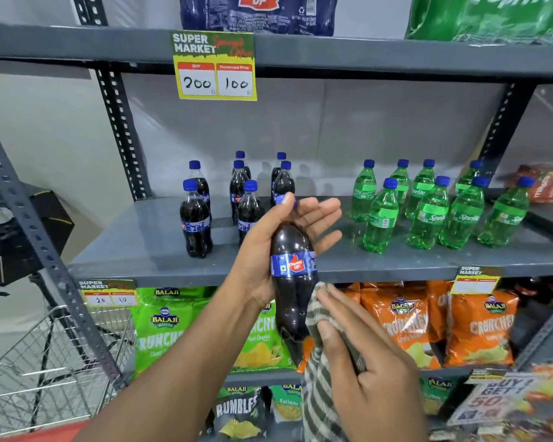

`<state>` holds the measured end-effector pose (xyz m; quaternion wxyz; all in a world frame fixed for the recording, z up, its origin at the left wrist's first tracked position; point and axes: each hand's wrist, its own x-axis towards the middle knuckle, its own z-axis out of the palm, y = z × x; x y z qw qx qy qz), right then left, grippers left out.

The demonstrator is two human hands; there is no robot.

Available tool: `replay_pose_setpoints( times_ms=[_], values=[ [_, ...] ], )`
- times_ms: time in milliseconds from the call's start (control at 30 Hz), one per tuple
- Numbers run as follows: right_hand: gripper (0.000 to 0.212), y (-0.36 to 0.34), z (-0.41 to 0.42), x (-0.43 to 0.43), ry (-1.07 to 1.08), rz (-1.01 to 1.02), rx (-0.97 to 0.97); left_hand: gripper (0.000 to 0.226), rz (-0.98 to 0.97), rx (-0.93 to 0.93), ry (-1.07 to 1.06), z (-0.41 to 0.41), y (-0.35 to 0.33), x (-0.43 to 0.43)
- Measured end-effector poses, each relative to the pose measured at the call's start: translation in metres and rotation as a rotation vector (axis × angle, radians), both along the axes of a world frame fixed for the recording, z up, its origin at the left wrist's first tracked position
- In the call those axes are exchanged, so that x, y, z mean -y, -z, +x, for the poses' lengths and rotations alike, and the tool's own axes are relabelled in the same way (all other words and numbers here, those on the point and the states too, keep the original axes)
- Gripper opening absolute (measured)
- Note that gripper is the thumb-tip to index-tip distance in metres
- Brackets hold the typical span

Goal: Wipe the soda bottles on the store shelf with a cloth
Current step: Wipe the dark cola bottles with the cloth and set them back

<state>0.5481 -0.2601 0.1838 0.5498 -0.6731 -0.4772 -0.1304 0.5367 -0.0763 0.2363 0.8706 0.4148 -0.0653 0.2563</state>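
Note:
My left hand (262, 250) holds a dark cola bottle (292, 282) with a blue label by its neck and shoulder, in front of the grey shelf (141, 247). My right hand (364, 362) presses a striped cloth (320, 378) against the bottle's lower right side. Several more dark cola bottles (196, 218) with blue caps stand on the shelf's left half. Several green soda bottles (428, 215) stand on its right half.
A yellow price tag (214, 65) hangs from the shelf above. Green and orange chip bags (403, 320) fill the shelf below. A wire shopping basket (45, 368) sits at the lower left beside the slotted upright (45, 250).

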Motion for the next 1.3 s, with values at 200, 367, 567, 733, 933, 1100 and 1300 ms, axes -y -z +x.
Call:
replay_pose_setpoints(
  times_ms=[200, 367, 567, 733, 933, 1100, 1300],
  values=[
    [0.041, -0.011, 0.009, -0.012, -0.002, -0.022, 0.291, 0.028, 0.054, -0.127, -0.028, 0.005, 0.004, 0.009],
    [0.050, -0.018, 0.014, -0.017, -0.023, -0.247, 0.653, 0.027, 0.074, -0.180, -0.023, 0.009, 0.005, 0.012],
    [0.046, 0.004, 0.019, 0.003, -0.124, -0.208, 0.689, 0.028, 0.039, -0.140, -0.090, 0.004, 0.001, 0.005],
    [0.031, 0.001, 0.007, 0.003, -0.052, 0.125, -0.325, 0.024, 0.024, -0.078, -0.225, 0.004, -0.008, 0.008],
    [0.032, -0.005, -0.009, 0.000, -0.059, 0.248, -1.030, 0.023, 0.073, -0.071, -0.479, 0.010, -0.007, 0.017],
    [0.028, 0.001, 0.003, -0.006, -0.055, 0.327, -1.202, 0.025, 0.084, -0.121, -0.542, 0.013, 0.003, 0.027],
    [0.033, 0.008, 0.005, -0.012, -0.079, 0.297, -1.303, 0.024, 0.117, -0.127, -0.649, 0.016, 0.004, 0.032]
  ],
)
